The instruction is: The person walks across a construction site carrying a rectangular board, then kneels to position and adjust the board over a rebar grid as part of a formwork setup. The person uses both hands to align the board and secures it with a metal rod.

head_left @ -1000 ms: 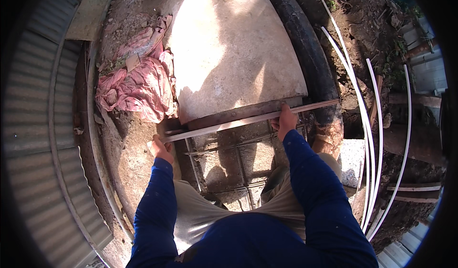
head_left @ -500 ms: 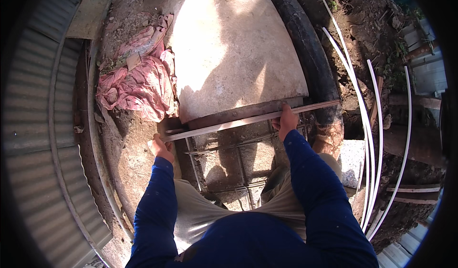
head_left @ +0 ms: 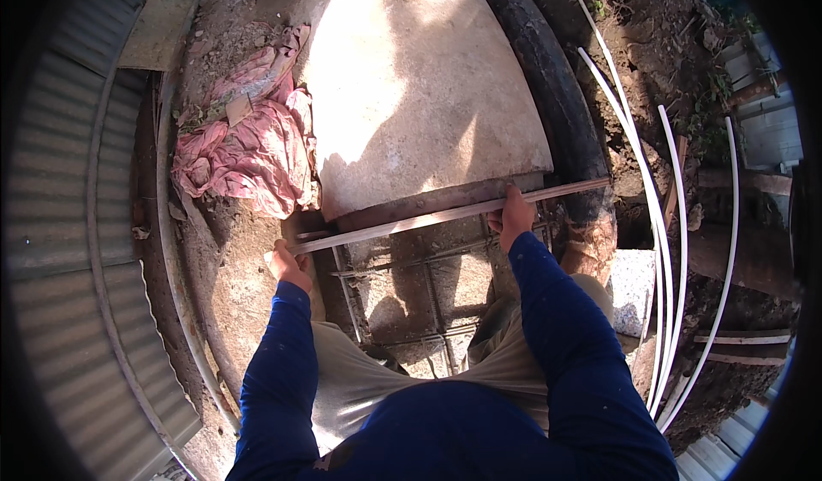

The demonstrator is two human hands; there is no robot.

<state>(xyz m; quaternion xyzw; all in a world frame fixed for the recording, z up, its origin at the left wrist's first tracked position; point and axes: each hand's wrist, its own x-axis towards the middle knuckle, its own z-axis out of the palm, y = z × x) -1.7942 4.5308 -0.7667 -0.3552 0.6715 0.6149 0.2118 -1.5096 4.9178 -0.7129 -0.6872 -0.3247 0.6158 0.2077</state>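
A long thin wooden strip (head_left: 411, 223) spans crosswise in front of me, just short of the edge of a concrete slab (head_left: 428, 95). My left hand (head_left: 288, 266) grips its left end, with the thumb on top. Farther along, my right hand (head_left: 514, 215) is closed round the strip, leaving a length of it sticking out to the right over a dark pipe (head_left: 591, 215). Below the strip lies a grid of steel rebar (head_left: 432, 297) in a recess between my legs. The undersides of both hands are hidden.
A crumpled pink cloth (head_left: 257, 155) lies left of the slab. Several thin white pipes (head_left: 655, 190) curve along the right side, near a pale speckled block (head_left: 632, 292). Corrugated metal sheeting (head_left: 60, 267) borders the left, with a bent metal bar (head_left: 98, 250) along it.
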